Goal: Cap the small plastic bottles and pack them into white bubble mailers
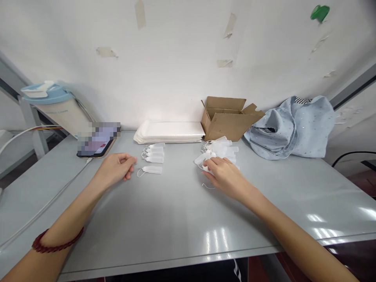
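My left hand (116, 167) rests on the grey table (176, 219), fingers curled loosely, thumb meeting fingertips just left of a small white tag with a string loop (151, 170). Nothing shows in it. Behind that tag lie several similar white tags (154, 153) in a short row. My right hand (225, 174) lies palm down on the near edge of a loose pile of white tags (219, 150), fingers bent onto one of them. A loose white string (207, 185) lies by its wrist side.
A stack of flat white sheets (170, 132) and an open cardboard box (227, 118) stand against the wall. A light blue cloth bundle (293, 127) lies at the right. A phone (96, 143) with a white cable (44, 205) sits at the left, beside a blue-lidded container (55, 103).
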`<move>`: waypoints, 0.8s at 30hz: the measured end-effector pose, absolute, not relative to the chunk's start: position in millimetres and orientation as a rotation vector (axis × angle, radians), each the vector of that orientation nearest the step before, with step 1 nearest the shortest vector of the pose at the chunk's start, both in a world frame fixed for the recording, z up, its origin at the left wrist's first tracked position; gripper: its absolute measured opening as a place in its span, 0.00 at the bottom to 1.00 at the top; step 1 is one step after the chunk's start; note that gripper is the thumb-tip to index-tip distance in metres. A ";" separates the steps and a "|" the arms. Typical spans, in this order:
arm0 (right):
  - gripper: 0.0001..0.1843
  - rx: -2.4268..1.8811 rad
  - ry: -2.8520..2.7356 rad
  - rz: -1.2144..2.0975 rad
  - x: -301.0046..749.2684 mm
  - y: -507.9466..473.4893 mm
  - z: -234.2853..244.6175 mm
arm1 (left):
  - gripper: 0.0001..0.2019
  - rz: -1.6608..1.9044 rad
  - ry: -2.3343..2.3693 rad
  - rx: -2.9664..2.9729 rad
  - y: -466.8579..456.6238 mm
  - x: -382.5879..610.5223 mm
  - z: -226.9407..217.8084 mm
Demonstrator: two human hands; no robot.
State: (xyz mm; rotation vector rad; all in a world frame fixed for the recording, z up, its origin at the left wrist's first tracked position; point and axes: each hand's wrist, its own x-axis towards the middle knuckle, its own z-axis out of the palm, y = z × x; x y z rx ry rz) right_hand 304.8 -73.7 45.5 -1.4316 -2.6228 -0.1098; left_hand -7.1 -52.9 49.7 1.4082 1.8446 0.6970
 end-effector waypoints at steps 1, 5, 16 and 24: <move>0.02 -1.463 -2.627 -0.125 304.3 -73.7 45.8 | 0.11 0.727 1.878 1.435 -54.7 -4.6 52.5; 0.03 -1.562 -2.622 -0.191 301.5 -74.8 45.8 | 0.14 0.867 1.903 1.611 -63.2 7.2 58.4; 0.05 -1.382 -2.639 -0.013 296.6 -78.8 41.3 | 0.13 0.759 1.403 2.021 -96.2 57.3 36.6; 0.11 -1.054 -2.326 0.680 286.2 -95.9 54.6 | 0.17 0.733 1.261 1.870 -101.3 61.8 32.8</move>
